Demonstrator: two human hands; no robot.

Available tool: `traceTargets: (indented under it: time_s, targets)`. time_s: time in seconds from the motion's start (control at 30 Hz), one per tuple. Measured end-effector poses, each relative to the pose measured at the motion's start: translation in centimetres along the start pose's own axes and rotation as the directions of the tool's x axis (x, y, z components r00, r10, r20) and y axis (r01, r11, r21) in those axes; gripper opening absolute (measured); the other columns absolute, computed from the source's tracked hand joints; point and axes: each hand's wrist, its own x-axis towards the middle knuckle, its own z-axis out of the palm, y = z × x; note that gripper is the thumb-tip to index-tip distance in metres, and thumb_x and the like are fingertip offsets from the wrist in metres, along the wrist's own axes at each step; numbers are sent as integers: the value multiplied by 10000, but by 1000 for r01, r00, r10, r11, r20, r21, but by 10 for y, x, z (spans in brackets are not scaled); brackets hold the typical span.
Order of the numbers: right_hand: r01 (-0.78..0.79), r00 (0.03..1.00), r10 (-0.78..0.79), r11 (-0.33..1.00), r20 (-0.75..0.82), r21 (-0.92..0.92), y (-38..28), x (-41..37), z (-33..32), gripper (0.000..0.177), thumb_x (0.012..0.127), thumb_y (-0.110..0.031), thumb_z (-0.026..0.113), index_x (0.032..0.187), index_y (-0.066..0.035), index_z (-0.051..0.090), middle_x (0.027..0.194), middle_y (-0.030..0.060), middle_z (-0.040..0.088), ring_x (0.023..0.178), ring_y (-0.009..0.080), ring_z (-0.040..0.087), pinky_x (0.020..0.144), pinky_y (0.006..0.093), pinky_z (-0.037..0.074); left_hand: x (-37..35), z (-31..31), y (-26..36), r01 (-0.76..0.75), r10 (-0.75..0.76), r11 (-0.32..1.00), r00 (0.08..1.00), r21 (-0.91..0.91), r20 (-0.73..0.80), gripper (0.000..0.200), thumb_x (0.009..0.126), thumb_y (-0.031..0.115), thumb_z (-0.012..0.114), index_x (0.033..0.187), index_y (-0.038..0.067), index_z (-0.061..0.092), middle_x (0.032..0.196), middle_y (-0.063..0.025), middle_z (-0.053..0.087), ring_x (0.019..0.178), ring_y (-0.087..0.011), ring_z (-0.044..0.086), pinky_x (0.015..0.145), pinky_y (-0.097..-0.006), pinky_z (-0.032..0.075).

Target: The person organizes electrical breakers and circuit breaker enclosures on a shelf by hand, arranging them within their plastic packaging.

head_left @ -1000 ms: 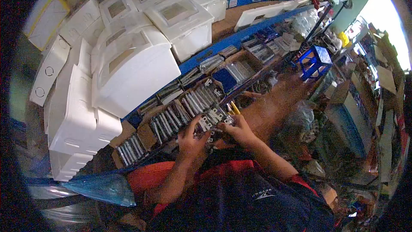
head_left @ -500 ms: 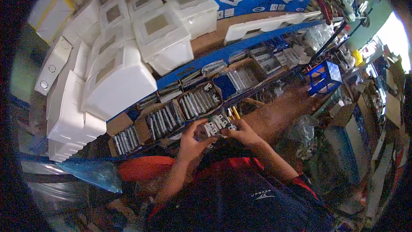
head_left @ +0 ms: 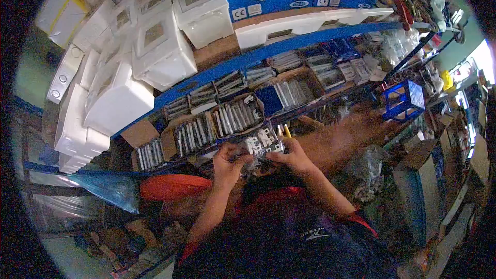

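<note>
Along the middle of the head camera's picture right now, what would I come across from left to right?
Blue plastic sheeting, a red rounded thing, the person's left hand, white pieces, the right hand, a blue stool, something yellow.

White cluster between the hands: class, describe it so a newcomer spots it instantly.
Above the dark shirt at the bottom are the left hand and right hand. Between them sits the white cluster, whose blocky patches, broken by dark gaps, set it apart from the slim packets lined up beyond.
</note>
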Motion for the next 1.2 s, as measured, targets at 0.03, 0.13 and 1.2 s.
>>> traceTargets:
  time_s: [0.03, 0.13, 1.2]
  targets:
    - [67, 998, -67, 998, -21, -9, 2, 1, -3, 519, 765, -136, 730, 1192, 30, 487, 1039, 93, 613, 813, 178, 625, 642, 285, 537, -1, 3, 1, -80, 83, 994, 996, 78, -33, 347, 679, 87, 796, 932, 2, 573, 912, -75, 643, 841, -152, 615, 752, -267, 479]
    - [250, 963, -251, 968, -94, -23, 18, 6, -14, 556, 763, -136, 730, 1229, 20, 471, 1092, 90, 589, 886, 171, 604, 709, 279, 519, -7, 20, 13, -246, 264, 954, 961, 174, -85, 344, 698, 92, 786, 940, 2, 558, 923, -83, 638, 835, -156, 624, 742, -269, 485]
    - [108, 993, -118, 950, 16, 292, 74, 19, -38, 530, 774, -158, 731, 1223, 0, 495, 1058, 78, 619, 947, 167, 585, 829, 296, 475, -2, -3, 50, -265, 378, 801, 919, 536, -110, 189, 847, 127, 642, 876, -57, 614, 772, -70, 585, 689, -120, 537, 624, -249, 422]
